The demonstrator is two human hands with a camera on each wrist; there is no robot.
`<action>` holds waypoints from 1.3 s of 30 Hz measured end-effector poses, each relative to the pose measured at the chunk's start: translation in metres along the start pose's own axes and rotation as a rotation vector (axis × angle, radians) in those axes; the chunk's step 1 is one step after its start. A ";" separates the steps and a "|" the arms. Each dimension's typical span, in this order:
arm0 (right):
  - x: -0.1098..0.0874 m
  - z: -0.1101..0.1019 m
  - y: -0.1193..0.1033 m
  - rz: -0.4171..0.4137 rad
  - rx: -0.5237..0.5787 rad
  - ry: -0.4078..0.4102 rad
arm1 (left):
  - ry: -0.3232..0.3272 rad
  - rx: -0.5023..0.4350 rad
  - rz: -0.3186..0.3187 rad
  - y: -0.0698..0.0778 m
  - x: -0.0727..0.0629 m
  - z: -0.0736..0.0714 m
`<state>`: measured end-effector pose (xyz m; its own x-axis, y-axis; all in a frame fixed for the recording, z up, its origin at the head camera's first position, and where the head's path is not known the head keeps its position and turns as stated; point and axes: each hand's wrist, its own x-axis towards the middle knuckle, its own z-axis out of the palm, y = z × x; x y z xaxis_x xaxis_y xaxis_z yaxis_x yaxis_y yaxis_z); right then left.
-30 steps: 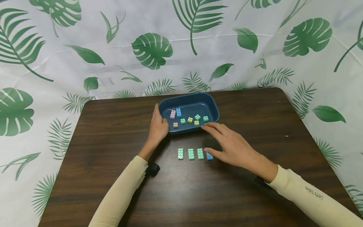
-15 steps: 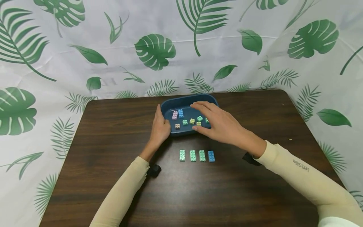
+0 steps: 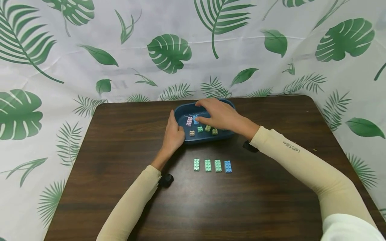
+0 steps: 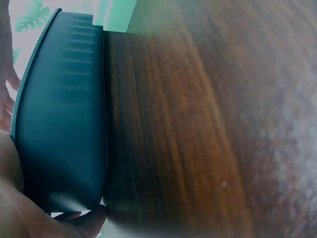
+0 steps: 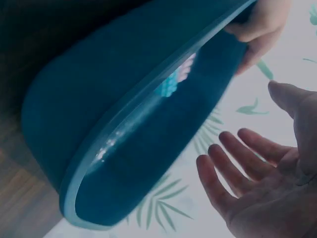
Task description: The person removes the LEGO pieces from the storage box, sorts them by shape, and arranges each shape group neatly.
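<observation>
A dark blue plastic bin (image 3: 197,141) stands near the table's back edge. My left hand (image 3: 174,134) grips its left end, thumb at the rim and fingers along the outer wall. Over the bin hovers my right hand (image 3: 221,113), its fingers spread with nothing between them; the right wrist view shows the palm and loose fingers beside the rim. Inside the bin lie a pink building brick (image 3: 189,121), a blue building brick (image 3: 195,117) close by the right thumb, and several small bricks, among them a green one (image 3: 200,129). My right hand hides the bin's right part.
In front of the bin, a row on the dark wooden table (image 3: 144,207) has three green bricks (image 3: 208,165) and one blue brick (image 3: 228,166) at its right end. A white leaf-printed cloth (image 3: 126,77) hangs behind the table.
My right hand has moved from the bin's front right, beside the brick row, up and leftward over the bin. The left hand keeps its grip on the left end.
</observation>
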<state>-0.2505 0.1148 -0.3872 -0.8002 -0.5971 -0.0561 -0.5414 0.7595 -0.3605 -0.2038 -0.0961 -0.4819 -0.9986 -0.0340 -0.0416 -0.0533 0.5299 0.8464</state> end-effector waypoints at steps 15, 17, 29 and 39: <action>0.046 0.020 0.001 0.059 -0.215 -0.198 | -0.017 0.006 0.006 -0.001 0.001 -0.002; 0.048 0.023 0.000 0.061 -0.255 -0.205 | -0.018 0.010 0.006 -0.001 0.001 -0.002; 0.054 0.030 -0.004 0.094 -0.324 -0.223 | -0.005 0.030 0.014 -0.001 0.001 -0.002; 0.054 0.039 -0.001 0.089 -0.332 -0.214 | -0.002 0.030 0.019 -0.004 0.000 -0.001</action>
<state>-0.2835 0.0717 -0.4258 -0.7947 -0.5391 -0.2789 -0.5545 0.8317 -0.0276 -0.2038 -0.0987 -0.4845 -0.9994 -0.0226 -0.0268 -0.0348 0.5557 0.8307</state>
